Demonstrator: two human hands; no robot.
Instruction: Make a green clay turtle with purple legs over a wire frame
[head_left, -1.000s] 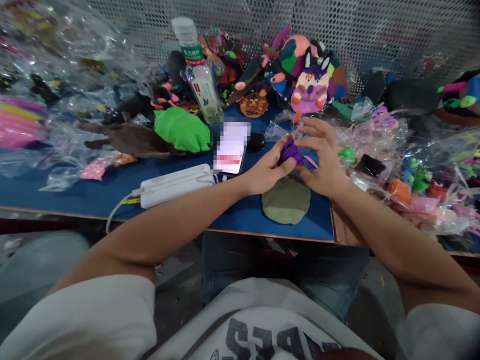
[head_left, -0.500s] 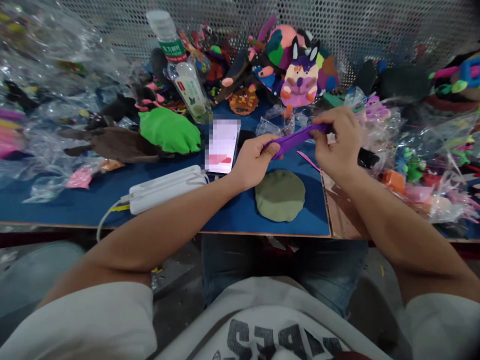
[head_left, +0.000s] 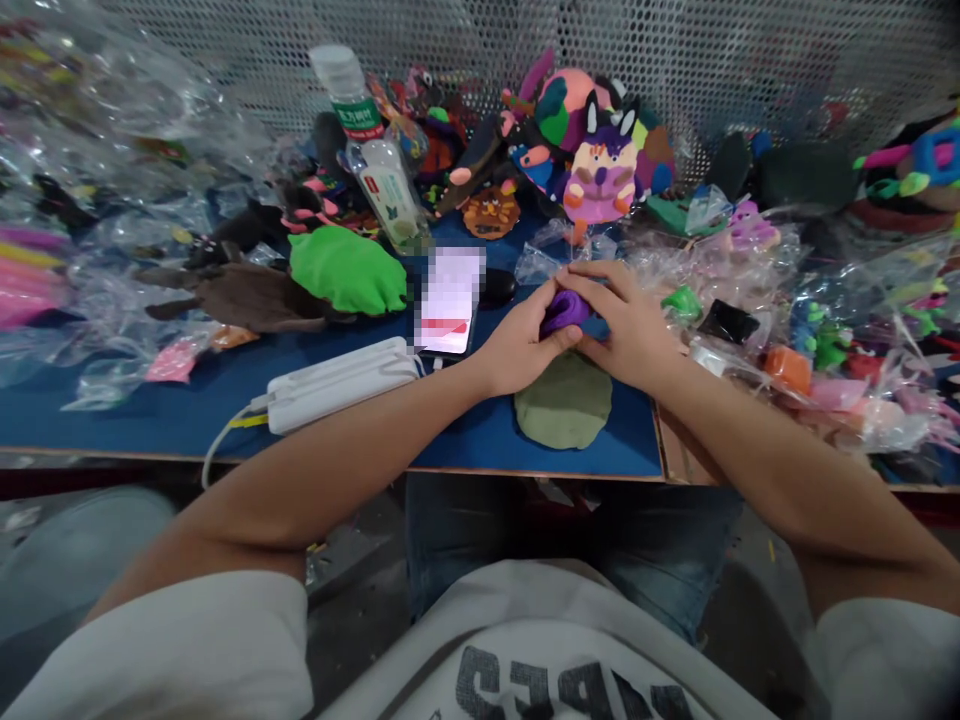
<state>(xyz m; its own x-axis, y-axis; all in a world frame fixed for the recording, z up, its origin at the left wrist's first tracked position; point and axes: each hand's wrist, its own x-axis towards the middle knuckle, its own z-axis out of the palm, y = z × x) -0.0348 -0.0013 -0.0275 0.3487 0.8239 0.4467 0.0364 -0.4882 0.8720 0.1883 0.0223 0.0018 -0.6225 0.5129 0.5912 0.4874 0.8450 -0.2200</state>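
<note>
Folded into a compact lump, the purple modelling clay (head_left: 568,311) is gripped between both hands above the table. My left hand (head_left: 521,340) closes on it from the left, thumb along its near side. My right hand (head_left: 626,325) curls around its right side, with fingers over the top. Just below them a flat, roundish grey-green clay disc (head_left: 564,405) lies on the blue table, its far edge partly covered by the hands. A phone (head_left: 452,300) with a lit, partly blurred screen rests left of my left hand.
A white power bank-like block (head_left: 345,383) with a cable lies left of the disc. Bright green clay (head_left: 349,270), a tilted plastic bottle (head_left: 386,180) and a clay animal figure (head_left: 602,165) stand behind. Clear plastic wrappings and small clay pieces (head_left: 787,370) crowd the right side.
The purple clay was stretched as a long strip between the hands; now it is folded into a lump. My right hand has moved left, next to my left hand. The view shifted slightly.
</note>
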